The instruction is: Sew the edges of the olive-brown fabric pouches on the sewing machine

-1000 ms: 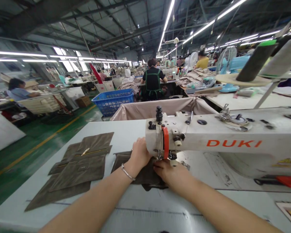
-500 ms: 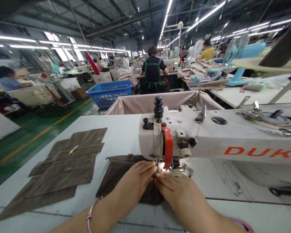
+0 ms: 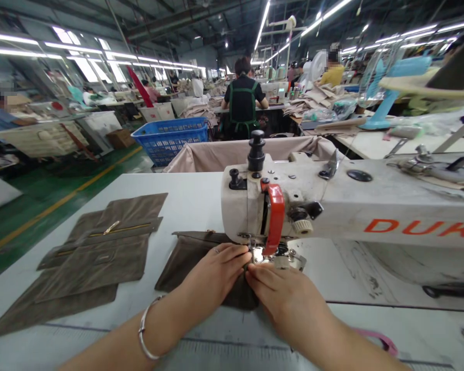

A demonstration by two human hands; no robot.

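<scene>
A dark olive-brown fabric piece lies on the sewing table under the head of a sewing machine. My left hand, a silver bangle on its wrist, presses its fingers together on the piece just left of the needle area. Gripping the fabric edge nearer to me is my right hand, its fingertips bunched beside the presser foot. The two hands' fingertips almost meet, and they hide part of the seam. A bit of metal hardware shows at the fabric's far edge.
Stacked brown fabric pieces with zippers lie on the table's left. An orange guard hangs before the needle. Behind the table stand a cloth-lined bin and a blue basket. A pink loop rests at right. Co-workers sit beyond.
The view has shifted slightly, so the machine and table appear a little higher. Both hands keep their hold on the fabric, close to the needle, with hardly any visible movement.
</scene>
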